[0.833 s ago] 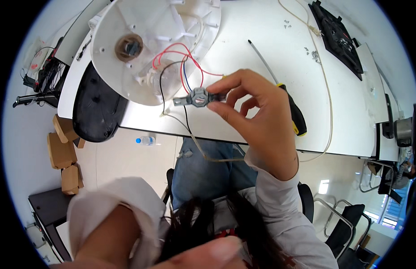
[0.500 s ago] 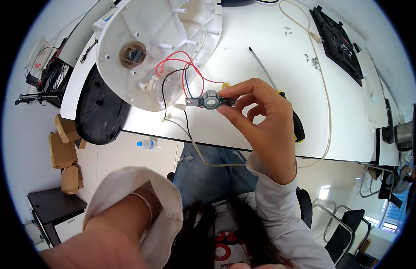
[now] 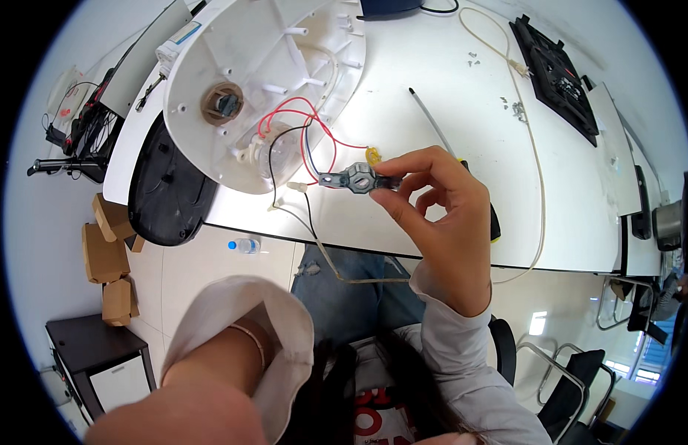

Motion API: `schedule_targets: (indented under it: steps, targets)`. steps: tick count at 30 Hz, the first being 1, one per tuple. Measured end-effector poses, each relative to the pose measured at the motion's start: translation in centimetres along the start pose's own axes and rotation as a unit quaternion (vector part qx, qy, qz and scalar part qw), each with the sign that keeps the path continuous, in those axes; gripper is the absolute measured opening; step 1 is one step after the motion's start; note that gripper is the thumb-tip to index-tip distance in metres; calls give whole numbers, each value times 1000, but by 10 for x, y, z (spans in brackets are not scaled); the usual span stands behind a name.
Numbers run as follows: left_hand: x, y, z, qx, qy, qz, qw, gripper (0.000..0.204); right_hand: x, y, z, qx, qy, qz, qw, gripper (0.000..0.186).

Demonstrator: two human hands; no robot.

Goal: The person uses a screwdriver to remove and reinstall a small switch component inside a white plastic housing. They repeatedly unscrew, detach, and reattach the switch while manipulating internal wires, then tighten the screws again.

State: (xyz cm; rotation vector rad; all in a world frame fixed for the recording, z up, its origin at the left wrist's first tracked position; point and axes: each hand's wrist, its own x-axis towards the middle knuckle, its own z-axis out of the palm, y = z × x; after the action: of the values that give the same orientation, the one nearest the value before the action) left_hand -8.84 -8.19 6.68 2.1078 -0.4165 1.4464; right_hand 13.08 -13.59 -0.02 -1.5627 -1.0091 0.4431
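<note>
My right hand (image 3: 448, 208) pinches a small grey octagonal part (image 3: 360, 179) with two side tabs, between thumb and index finger above the desk. Just behind it are a yellow piece (image 3: 372, 154) and red, blue and black wires (image 3: 318, 133). These lead toward a clear rounded component (image 3: 276, 159) in a large white plastic housing (image 3: 210, 59). A screwdriver (image 3: 429, 119) lies right of the housing, its handle partly behind my right hand. My left hand (image 3: 177, 415) is blurred at the lower edge; its fingers are mostly hidden.
A black oval panel (image 3: 162, 200) lies at the desk's (image 3: 529, 222) left. A black case (image 3: 552, 74), small screws (image 3: 518, 111) and a cream cable (image 3: 537, 185) are on the right. Cardboard boxes (image 3: 105, 252) and a bottle (image 3: 244, 245) stand or lie below. Chairs (image 3: 581, 378) are at lower right.
My right hand, still pinching the grey part, has moved slightly right and toward my body. My left forearm has shifted right. The view of the desk has shifted down a little.
</note>
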Motion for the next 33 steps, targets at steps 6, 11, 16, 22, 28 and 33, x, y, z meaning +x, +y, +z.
schedule_targets:
  steps: [6, 11, 16, 22, 28, 33]
  targets:
    - [-6, -8, -6, 15, 107, -64, 992, 16, -13, -4, -22, 38, 78, -47, 995, 21]
    - [2, -10, -20, 36, 224, -142, 963, 16, -43, -38, -64, 115, 200, -123, 965, 17]
    - [6, 0, -15, 203, 233, -131, 942, 17, -71, -49, -116, 29, 262, -213, 941, 15]
    - [7, 5, -22, 189, 259, -96, 942, 12, -88, -55, -150, -101, 290, -211, 928, 14]
    - [8, -12, -16, 197, 330, -90, 919, 12, -83, -44, -177, -230, 291, -131, 919, 13]
    - [14, -30, -17, 186, 375, -93, 904, 14, -58, -36, -192, -334, 240, -38, 911, 13]
